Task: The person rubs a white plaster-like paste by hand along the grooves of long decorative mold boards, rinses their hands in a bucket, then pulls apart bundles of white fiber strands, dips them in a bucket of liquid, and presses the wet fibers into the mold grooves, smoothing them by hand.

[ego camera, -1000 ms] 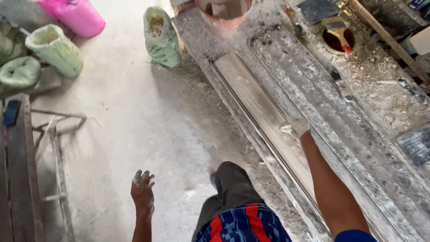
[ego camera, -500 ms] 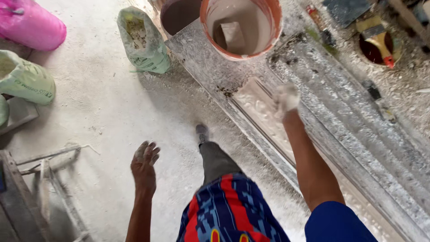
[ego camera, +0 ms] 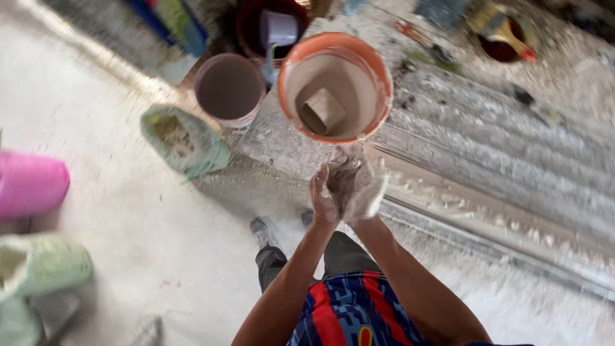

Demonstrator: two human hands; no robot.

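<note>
- Just below the orange bucket [ego camera: 335, 86], the left hand [ego camera: 323, 200] and the right hand [ego camera: 360, 186] are pressing together palm to palm, both coated in white dust; each grip is closing on the other hand only, with no object between them.
- The orange bucket is standing upright on the long dusty surface [ego camera: 500, 160], mouth facing up, near that surface's near edge; it is holding pale powder with a squarish scoop [ego camera: 322, 110] lying tilted inside.
- A grey-brown bucket [ego camera: 229, 88] is sitting just beside the orange one, to its left, also upright with its mouth up.
- A dark red bucket [ego camera: 266, 25] with a white cup [ego camera: 280, 27] is standing behind the two, near the top edge of the view.
- The surface's long axis is running from the upper left down to the lower right, its ribbed channels lying along that line.
- An open green sack [ego camera: 186, 142] is lying on the floor [ego camera: 128, 218] near the grey-brown bucket, mouth pointing up and left.
- A pink container [ego camera: 29, 184] and a pale green sack [ego camera: 45, 264] are crowding the left edge; bare floor is lying open between them and the person's legs.
</note>
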